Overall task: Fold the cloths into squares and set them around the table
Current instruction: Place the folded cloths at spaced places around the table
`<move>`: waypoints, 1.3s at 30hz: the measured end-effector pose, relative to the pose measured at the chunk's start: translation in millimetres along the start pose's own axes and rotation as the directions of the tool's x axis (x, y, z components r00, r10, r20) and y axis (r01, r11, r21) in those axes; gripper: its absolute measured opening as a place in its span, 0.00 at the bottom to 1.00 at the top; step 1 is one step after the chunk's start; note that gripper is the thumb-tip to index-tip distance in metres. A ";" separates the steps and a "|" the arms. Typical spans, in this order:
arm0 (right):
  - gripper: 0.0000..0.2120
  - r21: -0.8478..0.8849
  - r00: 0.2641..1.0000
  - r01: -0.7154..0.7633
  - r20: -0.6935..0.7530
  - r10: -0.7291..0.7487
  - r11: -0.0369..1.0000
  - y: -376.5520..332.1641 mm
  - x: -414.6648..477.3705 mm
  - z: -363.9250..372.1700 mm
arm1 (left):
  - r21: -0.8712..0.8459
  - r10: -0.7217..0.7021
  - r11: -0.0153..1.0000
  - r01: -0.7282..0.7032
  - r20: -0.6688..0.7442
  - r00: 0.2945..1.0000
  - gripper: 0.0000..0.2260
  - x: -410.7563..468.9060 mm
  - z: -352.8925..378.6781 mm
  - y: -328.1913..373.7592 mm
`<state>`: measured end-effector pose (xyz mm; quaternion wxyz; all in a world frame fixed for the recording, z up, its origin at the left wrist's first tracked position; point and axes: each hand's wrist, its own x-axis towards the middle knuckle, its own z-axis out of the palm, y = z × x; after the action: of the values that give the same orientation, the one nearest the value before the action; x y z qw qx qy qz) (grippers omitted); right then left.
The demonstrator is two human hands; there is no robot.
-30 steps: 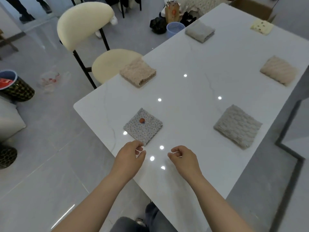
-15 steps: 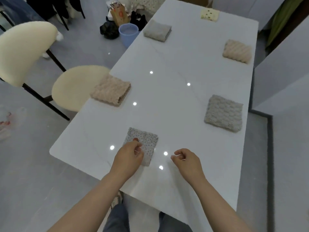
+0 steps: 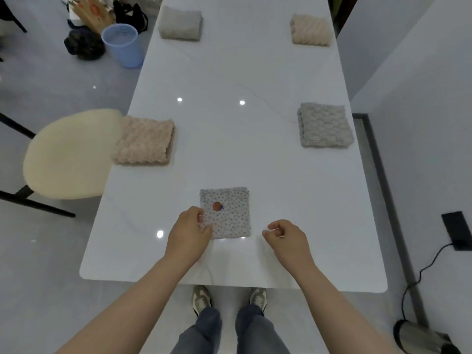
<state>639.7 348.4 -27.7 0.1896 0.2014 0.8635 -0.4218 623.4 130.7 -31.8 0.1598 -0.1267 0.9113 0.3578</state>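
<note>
A small grey dotted cloth (image 3: 229,215) with an orange spot lies folded square near the middle of the white table's (image 3: 242,154) near end. My left hand (image 3: 190,232) pinches its lower left corner, fingers curled over the edge. To the right of the cloth my right hand (image 3: 287,237) hovers with curled fingers and holds nothing. Folded squares lie along both long sides: a beige one (image 3: 144,141) on the left, a grey one (image 3: 324,125) on the right, another grey cloth (image 3: 180,25) far left and a beige cloth (image 3: 311,30) far right.
A cream chair (image 3: 69,154) stands against the table's left side. A blue bin (image 3: 122,44) and dark bags (image 3: 84,44) sit on the floor at the far left. A white wall (image 3: 421,98) runs close along the right side, with a black box and cable (image 3: 457,233) below.
My view has swung round from the table's corner to face its near end squarely. My left hand has come onto the dotted cloth's corner; my right hand stays curled beside it.
</note>
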 end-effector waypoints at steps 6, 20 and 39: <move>0.10 -0.019 1.000 0.000 0.014 0.000 1.000 -6.2 12.3 19.1 | -0.011 -0.034 0.999 0.034 0.046 0.998 0.17 6.2 11.7 -13.0; 0.08 -0.023 0.999 -0.037 0.001 0.037 0.999 -14.7 21.5 48.9 | -0.038 0.042 0.998 -0.041 0.026 0.999 0.19 19.0 17.0 -21.2; 0.05 0.027 0.996 -0.082 -0.029 0.083 0.996 26.4 -4.7 37.2 | -0.043 0.128 0.991 -0.125 0.077 0.989 0.18 -12.0 40.5 -14.9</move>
<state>662.9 332.4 -63.9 0.1912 0.2456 0.8517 -0.4216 647.7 149.5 -64.4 0.1705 -0.0575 0.9035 0.3891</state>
